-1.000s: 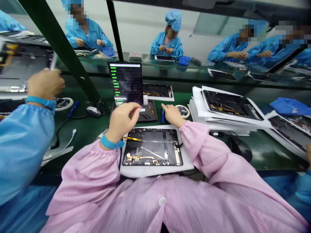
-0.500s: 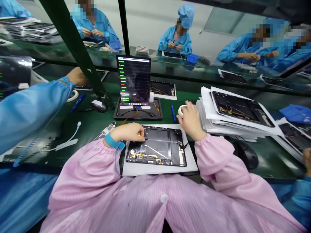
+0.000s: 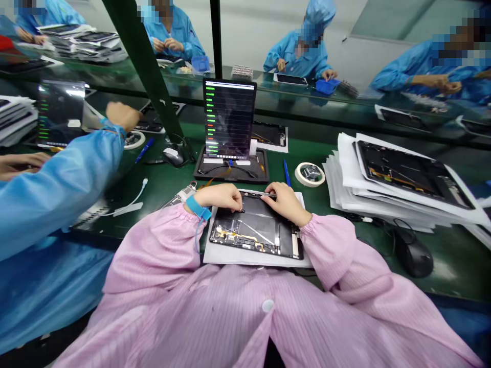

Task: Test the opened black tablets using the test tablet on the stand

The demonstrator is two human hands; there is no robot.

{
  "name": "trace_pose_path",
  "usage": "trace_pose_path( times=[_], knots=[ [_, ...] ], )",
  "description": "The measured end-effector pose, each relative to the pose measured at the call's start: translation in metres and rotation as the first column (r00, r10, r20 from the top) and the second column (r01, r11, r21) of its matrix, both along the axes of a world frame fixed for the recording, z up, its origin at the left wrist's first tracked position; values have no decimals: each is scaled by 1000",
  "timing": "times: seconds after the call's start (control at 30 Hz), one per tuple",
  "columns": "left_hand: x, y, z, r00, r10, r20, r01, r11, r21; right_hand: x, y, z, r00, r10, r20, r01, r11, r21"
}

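Note:
An opened tablet housing, with black inner plates and yellow flex cables, lies on a white sheet in front of me. My left hand, banded with a blue wrist strap, is closed in a pinch over the housing's upper left part. A small dark bit shows at those fingertips, too small to name. Above the housing's upper edge, my right hand is closed on slim metal tweezers that point left. Its fingers partly hide the tool.
Behind the housing, a lit tablet stands in a black tray. A tape roll and blue pen lie nearby. Right are stacked sheets and a mouse. A co-worker's blue sleeve reaches in at left.
My right hand has come from the tape roll to the housing's upper edge, now with tweezers in it. My left hand stays pinched over the housing. The whole view has shifted.

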State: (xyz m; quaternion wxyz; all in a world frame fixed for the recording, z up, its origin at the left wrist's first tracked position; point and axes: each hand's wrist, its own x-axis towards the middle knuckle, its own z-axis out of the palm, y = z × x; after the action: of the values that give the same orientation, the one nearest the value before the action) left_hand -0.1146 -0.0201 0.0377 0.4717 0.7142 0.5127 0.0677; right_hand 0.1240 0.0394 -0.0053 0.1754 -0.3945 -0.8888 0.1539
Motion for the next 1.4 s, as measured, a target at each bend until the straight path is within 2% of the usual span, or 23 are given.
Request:
trace_pose_path(
  times=[0.13,0.3,0.37,0.4,0.43,0.47,0.5,0.57,0.6,0.63,0.67,0.73,0.83,0.93,1.0,1.13,1.27,1.33,1.4],
  knots=[
    [2,-1,-1,999,35,1,-35,999,3,-1,2,-3,1000,-2,-24,1,999,-32],
    [4,-2,2,997,70,-18,-68,996,52,-3,10,-5,990,27,-138,-45,991,-127],
    [0,-1,5,989,144,22,-146,983,107,-3,11,-4,985,45,-168,-69,987,-142],
    [-3,-1,7,973,219,72,-228,960,160,-3,10,-4,983,50,-177,-76,987,-144],
    [-6,0,9,937,317,150,-344,913,218,-2,8,-3,982,55,-182,-82,986,-145],
    [-11,1,11,868,427,255,-487,832,266,-1,5,-2,979,65,-191,-95,984,-153],
    [-15,2,13,761,525,381,-637,716,286,0,3,-1,974,78,-214,-116,978,-172],
    [-22,3,16,496,624,604,-854,477,208,2,0,3,936,47,-348,-128,968,-215],
    [-24,3,16,385,629,675,-904,405,139,3,2,6,898,-1,-439,-108,969,-223],
    [-24,4,16,312,622,718,-924,376,76,4,9,10,846,-62,-529,-66,973,-221],
    [-23,4,15,273,613,741,-926,376,31,5,19,17,787,-125,-605,-3,978,-207],
    [-18,5,13,270,598,755,-910,415,-3,7,53,36,683,-237,-691,175,971,-160],
    [-7,8,8,315,570,759,-888,459,24,9,122,70,572,-407,-712,432,888,-159],
    [-1,11,0,359,549,755,-875,478,68,14,175,96,547,-523,-654,547,814,-195],
    [2,13,-5,391,555,734,-873,477,104,19,192,107,567,-557,-607,573,796,-195],
    [8,14,-7,464,571,677,-847,510,151,23,202,125,651,-538,-535,563,815,-134],
    [14,10,-4,518,563,644,-813,558,166,0,201,133,732,-509,-454,540,839,-70],
    [15,8,-3,543,565,621,-798,577,173,-16,188,131,787,-467,-403,491,870,-50],
    [16,7,-3,565,568,599,-785,594,177,-26,160,132,860,-371,-350,383,923,-37]
  ],
)
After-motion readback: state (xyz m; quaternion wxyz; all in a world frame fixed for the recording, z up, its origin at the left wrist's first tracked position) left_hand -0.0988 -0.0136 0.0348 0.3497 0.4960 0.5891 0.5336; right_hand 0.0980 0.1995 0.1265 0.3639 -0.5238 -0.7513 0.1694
